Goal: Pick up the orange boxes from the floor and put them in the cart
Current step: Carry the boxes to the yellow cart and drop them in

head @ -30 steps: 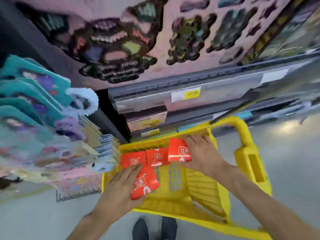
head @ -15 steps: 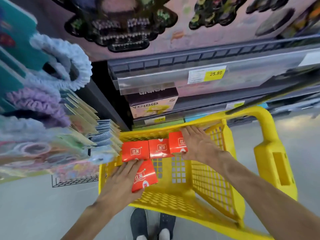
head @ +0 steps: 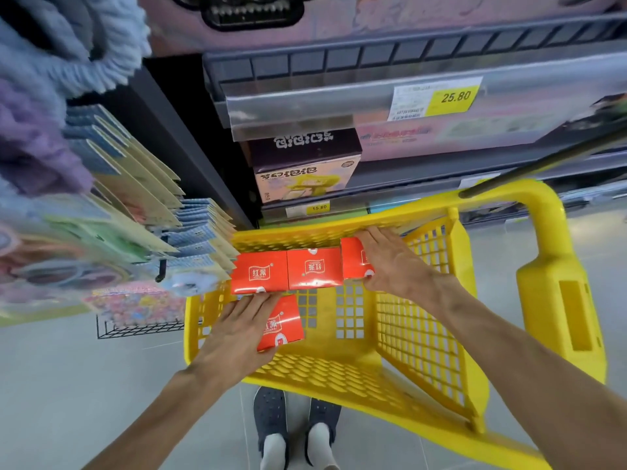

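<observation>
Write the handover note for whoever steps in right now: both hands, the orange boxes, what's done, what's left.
Left hand: fingers laid over the fourth orange box, which lies tilted in front of the row.
Right hand: holds the third orange box at the row's right end, against the far wall of the yellow cart.
In place: the first orange box and second orange box, side by side along the far wall.
Done: all four visible boxes are inside the cart.
Left: settle the two held boxes, let go. No boxes show on the visible floor; check outside this view.
</observation>
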Available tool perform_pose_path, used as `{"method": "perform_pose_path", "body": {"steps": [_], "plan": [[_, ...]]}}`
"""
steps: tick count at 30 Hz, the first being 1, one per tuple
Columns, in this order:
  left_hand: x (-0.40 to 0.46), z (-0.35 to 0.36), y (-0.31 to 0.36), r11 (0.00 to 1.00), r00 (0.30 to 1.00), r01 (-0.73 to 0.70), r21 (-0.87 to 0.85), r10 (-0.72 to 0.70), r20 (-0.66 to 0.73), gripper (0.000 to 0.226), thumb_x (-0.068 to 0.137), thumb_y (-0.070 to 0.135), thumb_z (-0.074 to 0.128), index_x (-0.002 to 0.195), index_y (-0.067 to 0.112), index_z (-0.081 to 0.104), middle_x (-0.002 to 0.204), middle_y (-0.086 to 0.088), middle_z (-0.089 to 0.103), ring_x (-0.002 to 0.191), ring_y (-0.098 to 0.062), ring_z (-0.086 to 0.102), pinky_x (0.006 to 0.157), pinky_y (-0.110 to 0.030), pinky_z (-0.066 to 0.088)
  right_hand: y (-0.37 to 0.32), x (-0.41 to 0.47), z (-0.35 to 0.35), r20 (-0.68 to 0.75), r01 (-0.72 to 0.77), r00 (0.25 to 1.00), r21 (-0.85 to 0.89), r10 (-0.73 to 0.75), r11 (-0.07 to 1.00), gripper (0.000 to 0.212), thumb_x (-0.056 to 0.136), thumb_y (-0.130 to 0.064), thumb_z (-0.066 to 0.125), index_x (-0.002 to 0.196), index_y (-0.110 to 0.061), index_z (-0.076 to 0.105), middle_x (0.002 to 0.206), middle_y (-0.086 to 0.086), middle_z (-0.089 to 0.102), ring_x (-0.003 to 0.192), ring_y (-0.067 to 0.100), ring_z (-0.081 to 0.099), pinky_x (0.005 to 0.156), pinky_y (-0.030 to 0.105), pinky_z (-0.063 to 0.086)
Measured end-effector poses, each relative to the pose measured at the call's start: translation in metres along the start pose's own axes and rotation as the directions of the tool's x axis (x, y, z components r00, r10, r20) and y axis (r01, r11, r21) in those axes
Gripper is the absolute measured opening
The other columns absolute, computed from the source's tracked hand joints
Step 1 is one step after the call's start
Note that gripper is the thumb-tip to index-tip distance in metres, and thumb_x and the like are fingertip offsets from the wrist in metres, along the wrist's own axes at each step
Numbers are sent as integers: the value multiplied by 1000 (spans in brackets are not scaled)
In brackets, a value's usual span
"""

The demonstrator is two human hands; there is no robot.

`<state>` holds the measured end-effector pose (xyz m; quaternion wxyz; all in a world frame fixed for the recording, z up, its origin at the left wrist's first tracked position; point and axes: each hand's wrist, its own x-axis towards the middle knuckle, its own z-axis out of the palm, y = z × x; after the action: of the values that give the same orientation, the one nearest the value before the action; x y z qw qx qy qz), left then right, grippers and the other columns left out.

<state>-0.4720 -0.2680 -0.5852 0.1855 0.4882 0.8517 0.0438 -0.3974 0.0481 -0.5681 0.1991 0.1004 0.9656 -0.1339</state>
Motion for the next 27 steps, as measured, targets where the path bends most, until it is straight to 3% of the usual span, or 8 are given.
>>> {"method": "perform_pose_path", "body": {"steps": [7,14,17,22,27], "plan": [[1,15,-4,1000,999,18,11,-19,41,100,68,54,78,149,17,33,142,-1,48,127,-22,49,104,-42,42,8,-5,9,-36,21,999,75,-19,997,91,67,-43,86,139,-15,39,124,2,46,115,21,42,103,32,35],[4,18,-6,1000,998,28,-2,-28,49,102,65,51,82,149,18,33,139,-1,49,124,-22,51,103,-41,43,4,2,44,64,6,998,25,-8,1000,77,68,-22,87,129,-11,41,121,7,45,112,25,46,100,38,44],[5,19,-8,999,999,2,38,-4,49,102,64,52,82,148,16,36,138,-2,50,123,-23,52,102,-41,44,2,10,56,67,-24,998,51,20,998,80,68,-16,88,132,-10,40,124,8,46,115,26,47,102,36,42],[7,19,-11,995,997,-54,88,48,62,99,66,50,81,147,12,37,138,-8,51,124,-27,52,104,-44,43,6,18,63,51,-81,995,16,80,997,98,62,-22,93,139,-13,33,129,6,46,122,27,46,107,38,37],[10,13,-12,984,994,-89,153,78,83,97,61,48,84,141,9,44,130,-11,52,117,-30,54,97,-45,49,5,9,63,57,-74,996,4,74,997,110,73,-24,87,154,-12,14,153,10,29,143,29,27,118,40,23]]}}
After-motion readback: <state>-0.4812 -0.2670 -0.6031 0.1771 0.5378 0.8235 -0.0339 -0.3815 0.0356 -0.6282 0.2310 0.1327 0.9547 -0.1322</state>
